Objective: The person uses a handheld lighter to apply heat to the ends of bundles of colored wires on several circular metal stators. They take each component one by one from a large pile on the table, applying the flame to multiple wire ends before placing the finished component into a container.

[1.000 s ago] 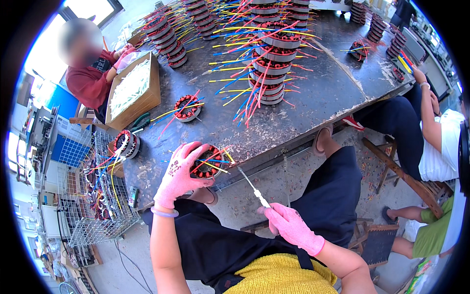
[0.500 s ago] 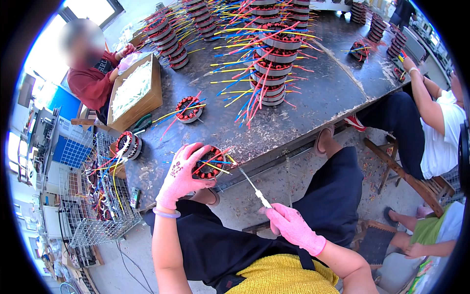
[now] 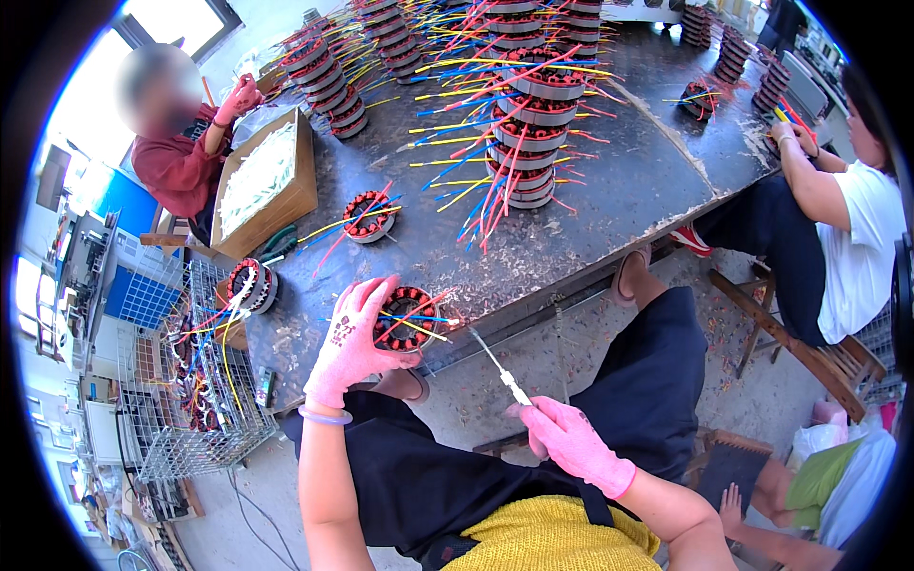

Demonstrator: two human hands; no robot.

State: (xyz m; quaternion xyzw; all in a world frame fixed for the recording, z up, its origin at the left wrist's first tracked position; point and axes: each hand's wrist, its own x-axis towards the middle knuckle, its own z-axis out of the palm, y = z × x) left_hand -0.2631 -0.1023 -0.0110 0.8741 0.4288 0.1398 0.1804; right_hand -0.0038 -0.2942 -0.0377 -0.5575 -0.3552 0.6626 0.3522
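A motor stator (image 3: 411,296) with a ring of red windings and red, blue and yellow leads lies at the table's near edge. My left hand (image 3: 348,344), in a pink glove, is beside it with thumb and fingers spread, the thumb near its lower rim. In my gloved right hand (image 3: 574,440) is a slim tool with a white handle and long metal tip, resembling a soldering iron (image 3: 509,382). Its tip points at the lead ends, slightly apart from them. Another stator (image 3: 367,218) lies farther back, and one with pale lacing (image 3: 251,285) sits at the left.
Tall stacks of wired stators (image 3: 533,114) stand on the dark table (image 3: 619,190). A cardboard box (image 3: 295,181) of pale pieces sits at the left, near pliers (image 3: 282,239). A wire basket (image 3: 205,447) stands beside the table. Co-workers sit left and right, near a wooden stool (image 3: 800,347).
My left fingers have drawn back from the stator's top and spread. The tool has barely moved. The left co-worker's hands have risen; the right co-worker leans in.
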